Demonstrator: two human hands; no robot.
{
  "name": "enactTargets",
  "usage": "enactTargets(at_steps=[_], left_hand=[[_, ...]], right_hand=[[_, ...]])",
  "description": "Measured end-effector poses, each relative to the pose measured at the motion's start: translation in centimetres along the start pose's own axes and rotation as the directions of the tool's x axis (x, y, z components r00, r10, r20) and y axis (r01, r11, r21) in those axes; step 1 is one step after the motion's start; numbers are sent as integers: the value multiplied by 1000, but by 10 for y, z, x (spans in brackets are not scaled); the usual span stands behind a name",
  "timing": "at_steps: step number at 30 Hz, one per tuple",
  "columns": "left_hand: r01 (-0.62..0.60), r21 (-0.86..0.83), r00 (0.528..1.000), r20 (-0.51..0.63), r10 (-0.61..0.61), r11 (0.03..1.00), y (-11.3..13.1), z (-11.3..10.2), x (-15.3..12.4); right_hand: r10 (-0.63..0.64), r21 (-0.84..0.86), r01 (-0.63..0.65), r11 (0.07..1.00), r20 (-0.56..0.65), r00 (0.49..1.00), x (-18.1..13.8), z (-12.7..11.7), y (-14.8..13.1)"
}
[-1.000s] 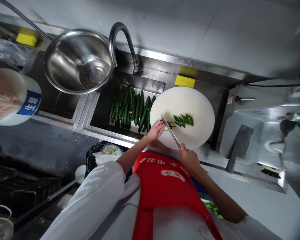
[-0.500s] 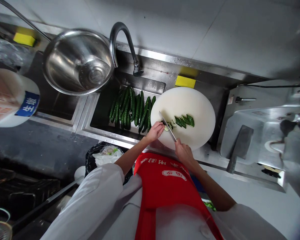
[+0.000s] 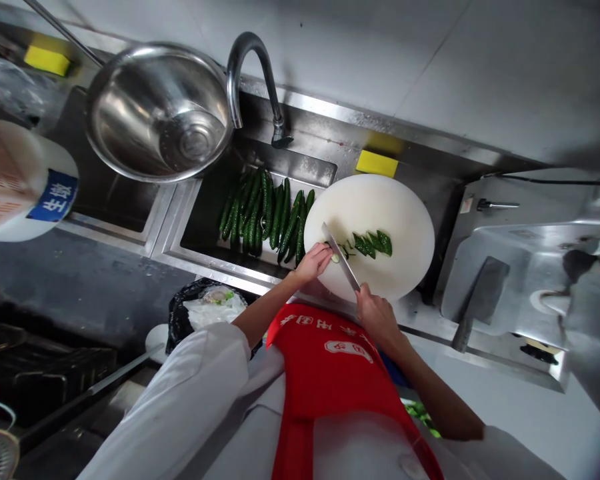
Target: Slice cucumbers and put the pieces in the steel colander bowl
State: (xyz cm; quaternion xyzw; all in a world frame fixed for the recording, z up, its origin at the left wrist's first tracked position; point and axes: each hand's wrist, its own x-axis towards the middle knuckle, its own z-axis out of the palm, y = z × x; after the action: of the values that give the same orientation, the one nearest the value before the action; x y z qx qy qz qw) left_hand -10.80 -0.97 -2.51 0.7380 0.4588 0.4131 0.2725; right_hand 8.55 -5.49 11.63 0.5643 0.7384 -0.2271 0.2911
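Note:
My right hand (image 3: pixel 377 315) is closed round the handle of a kitchen knife (image 3: pixel 345 261), whose blade slants up and left over a round white cutting board (image 3: pixel 405 260). At the board's left edge, my left hand (image 3: pixel 314 261) has its fingers bunched on a piece of cucumber, mostly hidden under them; a pale cut face (image 3: pixel 335 258) shows beside the blade. Right of the blade lie thin dark green strips (image 3: pixel 349 250) and a short row of cut cucumber pieces (image 3: pixel 373 245). Several whole cucumbers (image 3: pixel 265 213) lie side by side in the sink left of the board.
A large steel bowl (image 3: pixel 157 113) sits beside the curved faucet (image 3: pixel 253 50). Behind the board is a yellow sponge (image 3: pixel 377 163). On the right, a cleaver (image 3: pixel 485 293) rests on a metal machine (image 3: pixel 465 260). A black-lined bin (image 3: pixel 180 307) stands below the sink.
The knife has shifted slightly right, away from my left fingers, opening a small gap beside the cut end. The whole view has also moved a little.

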Motion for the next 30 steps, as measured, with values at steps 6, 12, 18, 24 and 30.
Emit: enactTargets(at_steps=[6,12,18,24,30], left_hand=[[31,-25,999,-7,-31,999,2,-7,1],[-9,-8,999,32,9,1000,-1,-11,4],[-10,-24,999,46,11,1000,-2,-10,4],[-25,-15,999,34,26,1000,-4,-8,2],[-22,-15,999,45,22,1000,-8,-8,0]], right_hand=[[52,23,-53,998,32,998,16,2,-10],[22,8,-22,1000,-19,1000,10,-1,-5],[7,2,-7,1000,-17,1000,4,-5,-5],[6,-5,-6,1000,-20,1000,9,-8,-7],[29,52,-27,998,-35,999,18,-2,-12]])
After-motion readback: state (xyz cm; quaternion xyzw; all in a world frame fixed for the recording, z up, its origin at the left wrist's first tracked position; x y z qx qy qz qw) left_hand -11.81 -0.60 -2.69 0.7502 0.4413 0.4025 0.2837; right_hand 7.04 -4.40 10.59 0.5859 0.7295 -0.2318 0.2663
